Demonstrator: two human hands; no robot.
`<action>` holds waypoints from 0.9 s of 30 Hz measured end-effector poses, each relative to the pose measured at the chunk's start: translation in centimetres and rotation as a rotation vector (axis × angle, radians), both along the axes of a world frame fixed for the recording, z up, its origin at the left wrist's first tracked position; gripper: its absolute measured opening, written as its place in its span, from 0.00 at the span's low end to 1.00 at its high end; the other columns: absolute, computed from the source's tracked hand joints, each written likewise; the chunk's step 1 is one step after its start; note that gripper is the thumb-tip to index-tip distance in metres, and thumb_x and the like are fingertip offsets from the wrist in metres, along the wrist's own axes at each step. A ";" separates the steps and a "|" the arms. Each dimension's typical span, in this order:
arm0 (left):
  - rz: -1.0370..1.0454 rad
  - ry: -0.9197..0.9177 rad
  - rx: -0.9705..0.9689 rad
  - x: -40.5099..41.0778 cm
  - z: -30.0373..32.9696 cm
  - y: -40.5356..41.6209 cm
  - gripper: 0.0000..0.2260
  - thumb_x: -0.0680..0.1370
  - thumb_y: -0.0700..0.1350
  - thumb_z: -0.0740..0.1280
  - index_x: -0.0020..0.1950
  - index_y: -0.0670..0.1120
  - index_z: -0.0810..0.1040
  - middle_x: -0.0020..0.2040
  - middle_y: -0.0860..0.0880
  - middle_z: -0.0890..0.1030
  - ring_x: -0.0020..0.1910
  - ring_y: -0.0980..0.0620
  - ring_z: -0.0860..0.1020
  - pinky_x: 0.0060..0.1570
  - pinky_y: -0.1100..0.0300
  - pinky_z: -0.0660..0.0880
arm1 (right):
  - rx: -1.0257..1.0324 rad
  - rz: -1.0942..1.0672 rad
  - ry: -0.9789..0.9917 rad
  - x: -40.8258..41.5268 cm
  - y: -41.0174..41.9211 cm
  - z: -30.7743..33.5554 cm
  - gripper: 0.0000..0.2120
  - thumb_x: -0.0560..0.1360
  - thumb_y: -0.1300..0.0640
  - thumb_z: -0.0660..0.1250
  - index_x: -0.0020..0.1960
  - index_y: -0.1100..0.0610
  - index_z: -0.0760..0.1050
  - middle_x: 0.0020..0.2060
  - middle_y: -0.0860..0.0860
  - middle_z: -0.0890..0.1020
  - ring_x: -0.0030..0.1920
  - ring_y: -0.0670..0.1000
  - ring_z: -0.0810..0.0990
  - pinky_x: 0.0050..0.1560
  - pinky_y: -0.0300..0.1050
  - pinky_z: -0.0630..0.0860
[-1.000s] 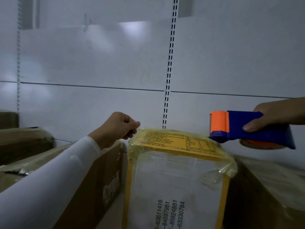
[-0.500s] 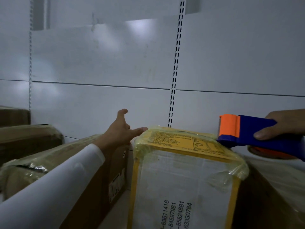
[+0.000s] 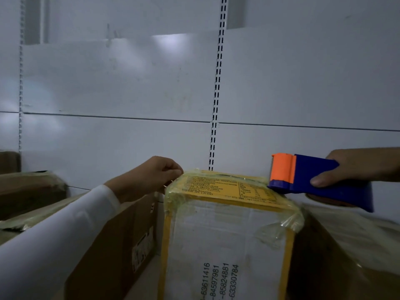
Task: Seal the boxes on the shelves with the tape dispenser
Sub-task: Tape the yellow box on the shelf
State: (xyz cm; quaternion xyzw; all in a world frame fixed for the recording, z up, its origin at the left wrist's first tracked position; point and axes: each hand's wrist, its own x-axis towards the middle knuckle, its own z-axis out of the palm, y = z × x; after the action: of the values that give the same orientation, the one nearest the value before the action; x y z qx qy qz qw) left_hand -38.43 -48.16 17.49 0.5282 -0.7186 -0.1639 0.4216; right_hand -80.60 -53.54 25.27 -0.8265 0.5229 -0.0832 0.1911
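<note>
A white box with yellow edges, wrapped in clear tape, stands in the middle of the shelf with a yellow label on top. My left hand, in a white sleeve, reaches over the brown box on the left; its curled fingers pinch the taped far-left top corner of the white box. My right hand grips a blue tape dispenser whose orange head with a toothed blade hovers just over the box's far-right top edge. A brown tape roll shows under the dispenser.
A brown cardboard box stands close on the left, with more taped brown boxes behind it. Another taped brown box sits on the right. The white shelf back panel with slotted uprights rises just behind.
My left hand, spread open half a second ago, has curled its fingers onto the box's far-left corner. The dispenser has dropped slightly toward the box top.
</note>
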 end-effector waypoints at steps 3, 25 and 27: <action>0.085 -0.296 -0.090 -0.1 1.2 0.2 0.07 0.80 0.43 0.64 0.50 0.44 0.82 0.44 0.51 0.83 0.40 0.56 0.81 0.37 0.66 0.75 | -0.017 0.002 -0.006 0.5 0.9 0.0 0.36 0.56 0.27 0.76 0.47 0.57 0.83 0.44 0.58 0.86 0.45 0.60 0.86 0.44 0.44 0.80; -0.035 -0.753 0.323 -2.5 4.0 -2.2 0.25 0.78 0.64 0.47 0.75 0.60 0.59 0.75 0.58 0.61 0.69 0.61 0.61 0.72 0.60 0.52 | 0.004 0.175 -0.233 5.7 2.5 -1.0 0.23 0.65 0.36 0.71 0.46 0.54 0.79 0.38 0.50 0.86 0.35 0.46 0.84 0.36 0.36 0.77; -0.031 -0.727 0.271 -4.3 4.0 -2.1 0.21 0.83 0.57 0.50 0.75 0.56 0.61 0.75 0.57 0.63 0.66 0.63 0.62 0.67 0.65 0.52 | 0.032 0.184 -0.224 5.5 2.6 -1.2 0.28 0.61 0.34 0.71 0.49 0.56 0.79 0.40 0.52 0.86 0.37 0.48 0.84 0.38 0.38 0.78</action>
State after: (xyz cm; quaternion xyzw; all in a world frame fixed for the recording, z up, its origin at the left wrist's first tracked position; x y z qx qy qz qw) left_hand -42.70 -50.31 21.48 0.5917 -0.8010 -0.0658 0.0630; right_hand -75.14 -50.98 24.10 -0.8534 0.4215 -0.1490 0.2682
